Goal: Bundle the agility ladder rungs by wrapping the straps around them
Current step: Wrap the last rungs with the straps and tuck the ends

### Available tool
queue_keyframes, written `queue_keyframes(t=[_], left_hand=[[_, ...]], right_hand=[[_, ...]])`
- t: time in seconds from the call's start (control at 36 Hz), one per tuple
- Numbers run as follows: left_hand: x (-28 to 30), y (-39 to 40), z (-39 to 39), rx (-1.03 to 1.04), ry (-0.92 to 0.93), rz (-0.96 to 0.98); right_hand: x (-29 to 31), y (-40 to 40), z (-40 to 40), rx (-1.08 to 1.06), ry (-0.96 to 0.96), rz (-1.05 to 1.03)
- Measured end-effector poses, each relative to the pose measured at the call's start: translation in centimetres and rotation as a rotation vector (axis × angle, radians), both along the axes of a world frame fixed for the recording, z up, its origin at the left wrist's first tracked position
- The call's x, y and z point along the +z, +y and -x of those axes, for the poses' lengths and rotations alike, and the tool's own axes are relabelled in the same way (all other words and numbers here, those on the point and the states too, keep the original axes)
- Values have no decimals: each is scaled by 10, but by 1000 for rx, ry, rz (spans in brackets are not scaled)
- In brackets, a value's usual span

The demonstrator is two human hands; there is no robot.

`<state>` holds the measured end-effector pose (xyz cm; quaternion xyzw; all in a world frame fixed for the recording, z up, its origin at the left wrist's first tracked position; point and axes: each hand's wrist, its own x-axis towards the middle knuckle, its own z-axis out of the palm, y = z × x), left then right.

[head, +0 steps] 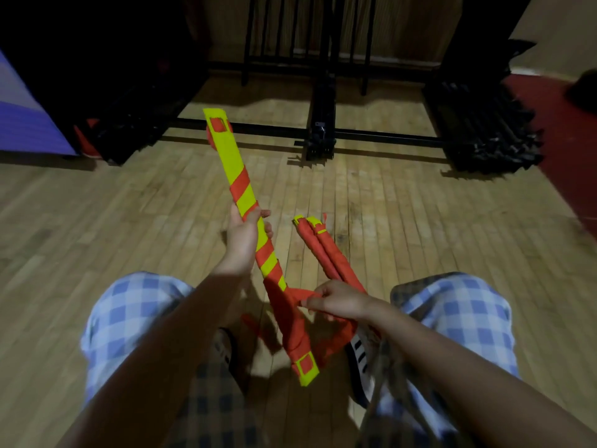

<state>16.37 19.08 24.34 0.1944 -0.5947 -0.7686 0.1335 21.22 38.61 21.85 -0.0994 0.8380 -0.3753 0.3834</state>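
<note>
A stack of flat yellow ladder rungs runs from the upper left down toward my lap, with an orange strap wound around it in diagonal turns. My left hand grips the stack at its middle. My right hand pinches the loose strap close to the stack's lower end and pulls it to the right. The lower end of the stack shows a yellow tip with an orange square. A second bundle, wrapped fully in orange, lies on the floor between my knees.
I sit on a wooden plank floor with checked blue trousers over both knees and a black-and-white shoe below my right hand. Black metal racks and frames stand ahead. A red mat borders the right side.
</note>
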Motion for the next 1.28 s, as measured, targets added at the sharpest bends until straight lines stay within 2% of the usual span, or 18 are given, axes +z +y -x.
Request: queue_keyframes(t=[0.11, 0.17, 0.28, 0.36, 0.47, 0.61, 0.69, 0.78, 0.86, 0.97, 1.06, 1.19, 1.28], left_hand=[[-6, -3, 0, -66, -209, 56], [-7, -4, -2, -89, -246, 66], [-8, -4, -6, -115, -150, -18], [-13, -10, -8, -206, -71, 58], [-13, -12, -9, -129, -45, 54], [-7, -9, -11, -92, 12, -148], [0, -5, -15, -172, 66, -326], [5, -4, -18, -217, 91, -296], [10, -2, -17, -127, 82, -232], [8, -7, -7, -18, -50, -162], [8, -12, -3, 6, -114, -228], [7, -15, -4, 9, -77, -252], [7, -20, -6, -44, -13, -263]], right_hand=[[-6, 3, 3, -17, 40, -6], [-8, 2, 4, -52, 30, 39], [-6, 2, 6, -76, 26, 135], [-2, 2, 4, -5, 21, 139], [-5, 1, 2, -19, 55, 119], [-2, 1, 3, -178, -20, 285], [2, 0, 3, -237, -59, 411], [6, 0, 2, -274, -122, 525], [10, 0, 2, -232, -256, 608], [14, -1, 1, -177, -390, 658], [17, 1, 7, -185, -347, 661], [25, 6, 13, -221, -314, 694], [29, 11, 14, -172, -286, 638]])
